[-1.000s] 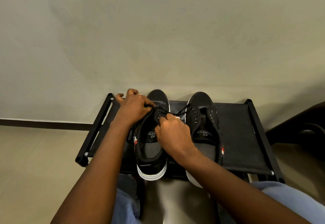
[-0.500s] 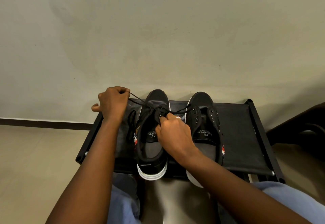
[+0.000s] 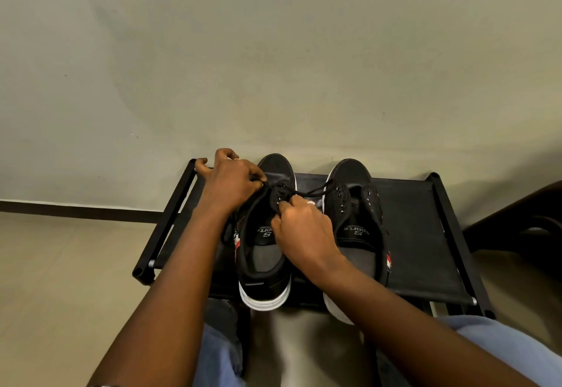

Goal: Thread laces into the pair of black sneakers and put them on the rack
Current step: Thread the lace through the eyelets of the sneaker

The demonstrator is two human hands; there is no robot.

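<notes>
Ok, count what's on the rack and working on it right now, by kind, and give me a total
Black sneakers: 2, the left sneaker and the right sneaker
Laces in view: 1, the black lace
Hands: 2, the left hand and the right hand
Racks: 1, the black rack
Total: 6

Both sneakers, the left sneaker (image 3: 264, 252) and the right sneaker (image 3: 359, 228), are black with white soles, grey insoles printed with white lettering, and a small red-and-white mark on the side. The lace (image 3: 310, 193) is black, and so is the rack (image 3: 425, 234), frame and fabric alike, with silvery tips at the rod ends. The wall (image 3: 273, 52) is plain pale greenish-grey above a dark brown skirting strip (image 3: 76, 210), the floor (image 3: 60, 280) beige, and the trousers (image 3: 501, 353) light blue.
</notes>
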